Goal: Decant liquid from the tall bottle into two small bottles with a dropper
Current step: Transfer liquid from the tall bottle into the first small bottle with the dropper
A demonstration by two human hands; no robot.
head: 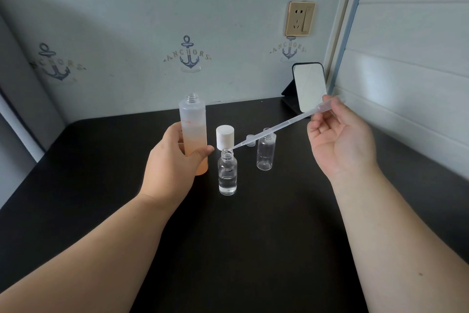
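My left hand (172, 160) grips the tall frosted bottle (193, 125), which stands uncapped and holds peach liquid in its lower part. My right hand (340, 135) pinches the bulb end of a clear plastic dropper (274, 130). The dropper slants down to the left, its tip at the open mouth of the near small bottle (227, 175), which holds some clear liquid at the bottom. A second small clear bottle (265, 151) stands open and looks empty, behind and to the right.
A white cap (224, 137) stands behind the near small bottle, and a small clear cap (250, 140) lies beside the far one. A mirror (309, 85) leans at the back right of the black table (241, 236). Walls close in behind and on the right.
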